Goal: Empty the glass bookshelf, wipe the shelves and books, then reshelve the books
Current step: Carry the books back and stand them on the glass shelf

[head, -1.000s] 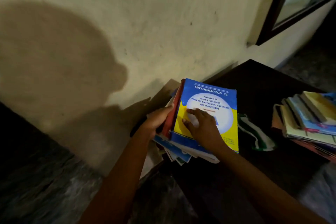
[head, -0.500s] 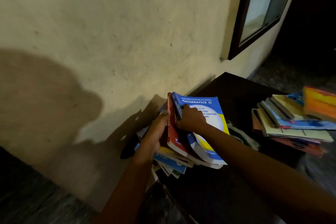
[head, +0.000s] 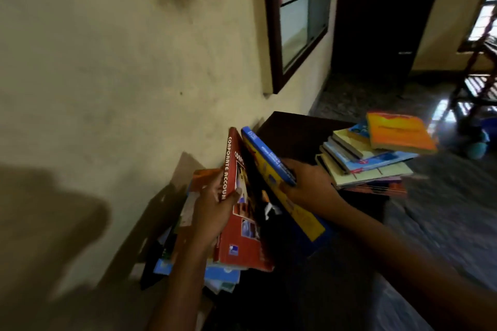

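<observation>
Red book in left hand, blue book in right hand, pile perhaps books

Your red book has white spine lettering, your blue book a yellow cover; an orange book lies at the dark desk's right edge.
</observation>
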Tool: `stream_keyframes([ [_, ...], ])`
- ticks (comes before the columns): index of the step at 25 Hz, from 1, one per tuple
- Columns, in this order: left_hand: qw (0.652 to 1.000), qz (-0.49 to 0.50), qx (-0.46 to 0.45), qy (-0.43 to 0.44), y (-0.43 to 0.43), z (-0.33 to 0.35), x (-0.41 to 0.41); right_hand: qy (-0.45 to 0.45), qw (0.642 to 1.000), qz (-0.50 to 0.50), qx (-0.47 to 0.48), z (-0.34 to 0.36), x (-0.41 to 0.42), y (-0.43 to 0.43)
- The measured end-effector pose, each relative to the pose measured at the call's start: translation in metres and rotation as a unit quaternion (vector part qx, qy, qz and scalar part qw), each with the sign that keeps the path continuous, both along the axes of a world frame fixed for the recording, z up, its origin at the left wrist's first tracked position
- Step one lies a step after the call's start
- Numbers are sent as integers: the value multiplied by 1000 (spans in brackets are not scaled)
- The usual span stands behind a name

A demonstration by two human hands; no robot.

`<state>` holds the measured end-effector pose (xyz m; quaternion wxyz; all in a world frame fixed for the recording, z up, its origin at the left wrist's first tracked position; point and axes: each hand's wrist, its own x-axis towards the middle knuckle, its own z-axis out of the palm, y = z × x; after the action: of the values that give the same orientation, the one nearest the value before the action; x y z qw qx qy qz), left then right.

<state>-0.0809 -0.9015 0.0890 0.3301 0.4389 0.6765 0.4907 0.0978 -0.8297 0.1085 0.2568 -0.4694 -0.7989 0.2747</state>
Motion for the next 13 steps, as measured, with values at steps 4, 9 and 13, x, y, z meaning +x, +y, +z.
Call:
stream_keyframes([
  [4, 996, -78, -12, 43, 1, 47, 61, 66, 997, -50, 6, 13, 94, -4],
  [9, 980, -190, -37, 49, 47, 64, 184, 147, 979, -138, -24, -8, 227, 3],
  [13, 958, -272, -31, 85, 102, 41, 308, 139, 962, -228, -54, -37, 353, 12],
])
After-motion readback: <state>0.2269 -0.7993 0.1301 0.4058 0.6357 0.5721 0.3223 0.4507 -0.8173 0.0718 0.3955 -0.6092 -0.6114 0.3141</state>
